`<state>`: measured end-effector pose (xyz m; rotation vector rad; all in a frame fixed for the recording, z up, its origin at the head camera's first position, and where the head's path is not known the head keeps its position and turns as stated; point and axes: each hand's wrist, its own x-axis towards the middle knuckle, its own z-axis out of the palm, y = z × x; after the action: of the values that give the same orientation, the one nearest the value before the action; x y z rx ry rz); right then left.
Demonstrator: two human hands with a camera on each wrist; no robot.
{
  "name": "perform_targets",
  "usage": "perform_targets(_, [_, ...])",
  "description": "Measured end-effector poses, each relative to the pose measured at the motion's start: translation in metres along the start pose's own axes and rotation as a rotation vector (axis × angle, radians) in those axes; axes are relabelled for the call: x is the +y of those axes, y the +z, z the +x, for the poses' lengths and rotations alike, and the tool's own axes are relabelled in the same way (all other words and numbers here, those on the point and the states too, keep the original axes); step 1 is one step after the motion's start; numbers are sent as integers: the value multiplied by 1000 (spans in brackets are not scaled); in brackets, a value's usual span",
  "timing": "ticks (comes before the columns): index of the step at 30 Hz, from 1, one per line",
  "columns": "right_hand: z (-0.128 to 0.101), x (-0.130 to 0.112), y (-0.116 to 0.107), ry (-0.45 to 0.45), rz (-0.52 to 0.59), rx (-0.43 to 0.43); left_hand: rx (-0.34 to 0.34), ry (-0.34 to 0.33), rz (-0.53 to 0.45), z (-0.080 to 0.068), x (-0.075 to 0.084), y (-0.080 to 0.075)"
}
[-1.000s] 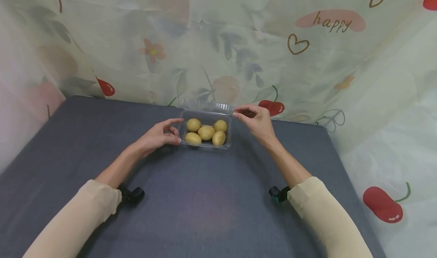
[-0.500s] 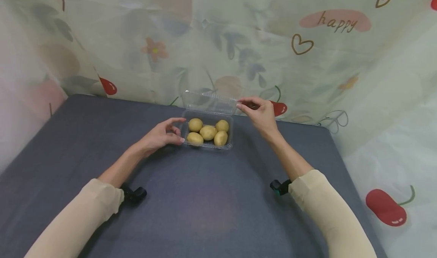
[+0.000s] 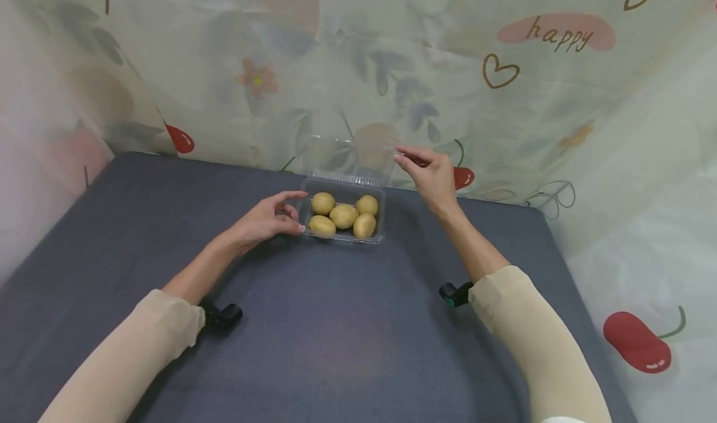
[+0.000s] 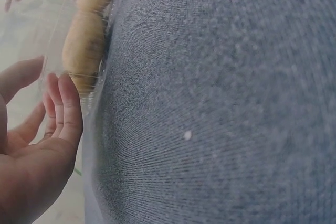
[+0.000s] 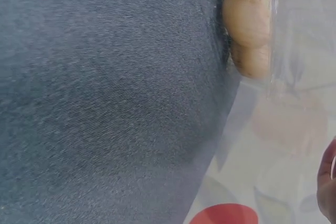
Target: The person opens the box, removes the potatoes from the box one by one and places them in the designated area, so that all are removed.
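The lid [image 3: 348, 156] is pinched by the right hand [image 3: 432, 175]; beside the loosely spread left hand [image 3: 269, 219], the box [image 3: 345, 190] is touched.

The right wrist view's edges crop the right hand [image 5: 327, 195] and a red print [image 5: 226, 215].

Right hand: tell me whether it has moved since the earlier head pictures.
Yes: the right hand has moved upward in view, relative to the far table edge.
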<state>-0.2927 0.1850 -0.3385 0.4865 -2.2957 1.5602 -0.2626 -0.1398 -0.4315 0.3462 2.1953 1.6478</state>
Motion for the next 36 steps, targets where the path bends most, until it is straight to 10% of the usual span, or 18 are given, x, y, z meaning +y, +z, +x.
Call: perform_targets(36, [10, 25, 6, 99, 68, 21, -20, -1, -18, -1, 1, -1])
